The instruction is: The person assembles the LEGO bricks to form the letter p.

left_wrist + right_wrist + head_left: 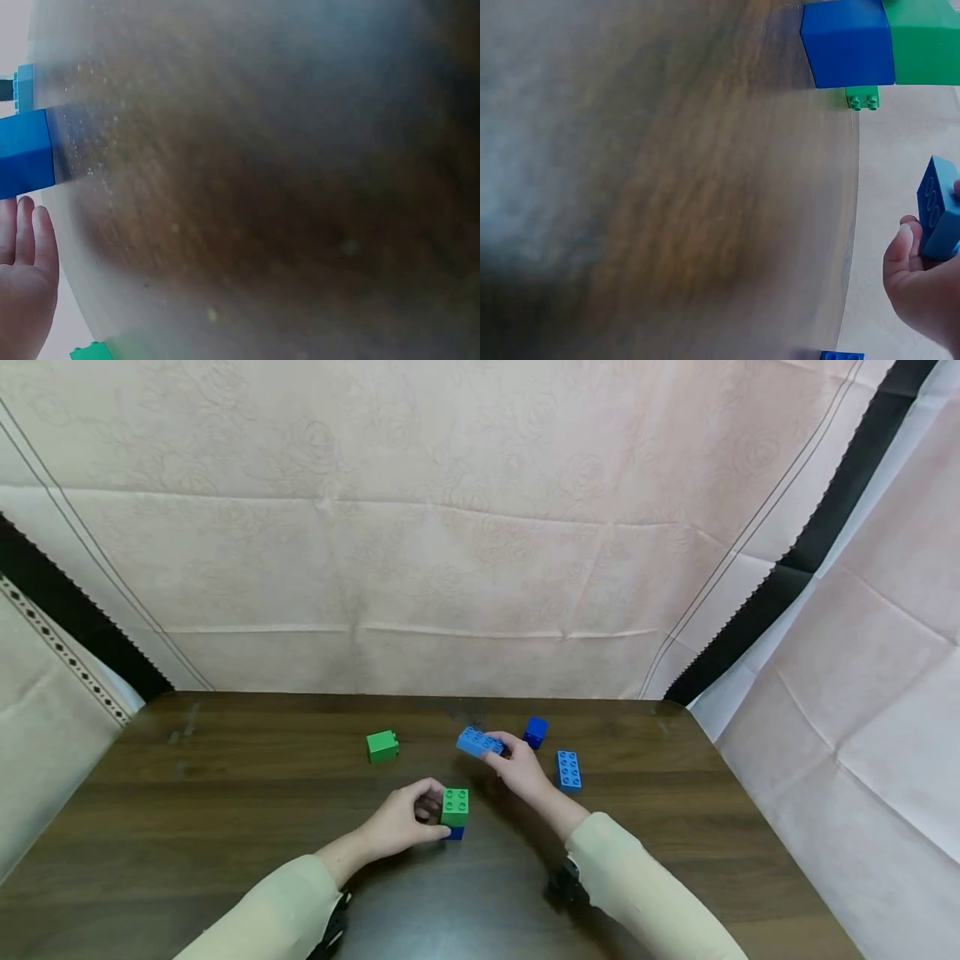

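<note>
On the table, a green building brick sits on top of a dark blue brick. My left hand holds this stack from its left side, thumb at the near side and index finger toward the far side. A light blue brick, longer and with two rows of studs, is pinched in my right hand, beyond the stack. The right wrist view shows that light blue brick tilted and raised off the table. In the left wrist view, the dark blue brick appears above the left fingers.
Another green brick lies at the back left. To the right of my right hand are a dark blue brick and a second light blue brick. Pale cloth hangs behind the wooden table.
</note>
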Motion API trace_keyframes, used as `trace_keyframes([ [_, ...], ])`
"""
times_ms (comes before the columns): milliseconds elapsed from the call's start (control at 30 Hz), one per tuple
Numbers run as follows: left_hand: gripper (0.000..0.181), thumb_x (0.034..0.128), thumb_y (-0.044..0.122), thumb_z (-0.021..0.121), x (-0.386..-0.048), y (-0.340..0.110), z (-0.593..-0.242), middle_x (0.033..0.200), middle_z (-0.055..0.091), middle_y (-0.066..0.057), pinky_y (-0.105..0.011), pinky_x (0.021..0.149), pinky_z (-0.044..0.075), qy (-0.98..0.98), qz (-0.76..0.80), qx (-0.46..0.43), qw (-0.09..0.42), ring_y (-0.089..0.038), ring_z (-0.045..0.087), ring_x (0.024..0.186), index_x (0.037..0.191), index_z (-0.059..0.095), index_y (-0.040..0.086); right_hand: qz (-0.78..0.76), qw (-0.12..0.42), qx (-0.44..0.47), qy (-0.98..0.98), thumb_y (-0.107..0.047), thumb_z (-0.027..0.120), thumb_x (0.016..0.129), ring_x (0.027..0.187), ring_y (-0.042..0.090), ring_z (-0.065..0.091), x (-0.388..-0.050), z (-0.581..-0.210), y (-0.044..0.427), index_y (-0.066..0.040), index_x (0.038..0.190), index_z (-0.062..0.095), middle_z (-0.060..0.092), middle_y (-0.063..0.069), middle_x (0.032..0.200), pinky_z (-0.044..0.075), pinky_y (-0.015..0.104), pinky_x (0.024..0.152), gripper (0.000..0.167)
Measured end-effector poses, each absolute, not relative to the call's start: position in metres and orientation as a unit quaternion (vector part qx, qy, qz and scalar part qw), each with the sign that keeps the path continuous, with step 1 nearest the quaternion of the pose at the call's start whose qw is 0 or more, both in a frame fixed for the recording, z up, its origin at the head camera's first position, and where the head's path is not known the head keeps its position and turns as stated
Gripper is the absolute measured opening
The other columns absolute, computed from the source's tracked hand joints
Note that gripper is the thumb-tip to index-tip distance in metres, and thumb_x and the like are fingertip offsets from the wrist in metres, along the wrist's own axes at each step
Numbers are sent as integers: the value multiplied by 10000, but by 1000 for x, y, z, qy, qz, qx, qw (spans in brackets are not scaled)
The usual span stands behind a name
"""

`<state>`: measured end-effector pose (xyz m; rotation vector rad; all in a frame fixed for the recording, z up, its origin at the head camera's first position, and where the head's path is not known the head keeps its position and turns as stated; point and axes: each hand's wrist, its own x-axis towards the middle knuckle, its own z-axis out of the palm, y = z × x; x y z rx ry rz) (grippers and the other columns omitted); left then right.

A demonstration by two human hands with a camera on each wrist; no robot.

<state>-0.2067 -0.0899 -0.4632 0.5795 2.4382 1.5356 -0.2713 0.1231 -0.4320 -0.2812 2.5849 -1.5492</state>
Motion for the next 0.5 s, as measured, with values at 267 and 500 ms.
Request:
trace_keyframes([
  [267,467,756,237,783,-208,-85,-459,1014,613,-56,-299,788,509,820,535,186,85,-162,567,921,1140,554,100,-537,87,-80,836,-127,541,912,809,248,543,-269,-438,131,-57,1242,523,563,139,1079,476,245,663,338],
  [500,400,768,233,773,-208,-83,-455,981,631,-59,-294,784,521,813,545,184,89,-152,588,884,1083,573,88,-563,111,-68,816,-96,512,896,742,251,519,-264,-434,132,-28,1249,490,546,83,921,457,253,659,360],
])
